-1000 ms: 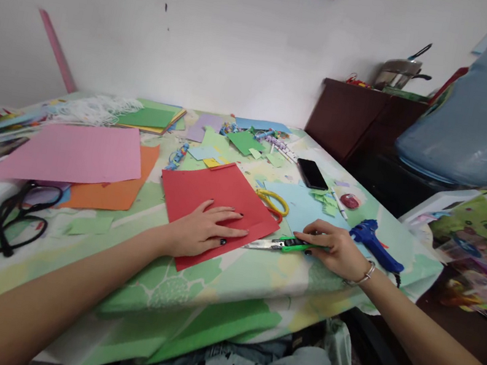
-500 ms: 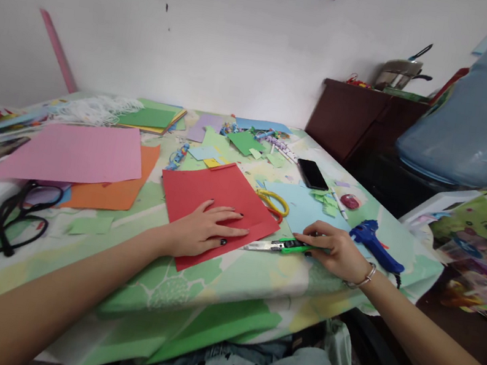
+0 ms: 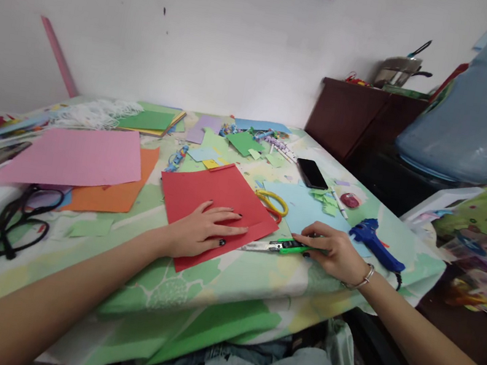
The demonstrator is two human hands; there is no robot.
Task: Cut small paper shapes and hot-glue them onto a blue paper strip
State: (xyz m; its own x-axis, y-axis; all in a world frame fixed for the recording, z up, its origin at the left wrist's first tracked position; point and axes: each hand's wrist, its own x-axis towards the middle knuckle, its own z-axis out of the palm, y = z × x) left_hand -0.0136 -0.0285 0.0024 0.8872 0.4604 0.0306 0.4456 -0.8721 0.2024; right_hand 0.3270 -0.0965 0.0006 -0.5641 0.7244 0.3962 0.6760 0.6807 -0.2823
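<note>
My left hand [image 3: 204, 232] lies flat with fingers spread on a sheet of red paper [image 3: 218, 194]. The near edge of the sheet shows a fold line or strip beneath my fingers. To the right, my right hand [image 3: 330, 251] grips a green utility knife [image 3: 286, 247]; its blade is out and points left, close to the paper's near right edge. Yellow-handled scissors [image 3: 274, 201] lie partly under the red sheet. Beyond my right hand is a light blue sheet [image 3: 298, 207], and a blue glue gun [image 3: 376, 242] rests just right of it.
Pink paper [image 3: 80, 156] overlaps orange paper [image 3: 113, 192] on the left, near black glasses [image 3: 19, 223]. A phone [image 3: 313, 174], paper scraps and a green stack [image 3: 148, 120] lie farther back. A large blue water bottle [image 3: 474, 115] stands right of the table [image 3: 188, 291].
The view has shifted very slightly. Both hands, the red paper and the knife stay in nearly the same place.
</note>
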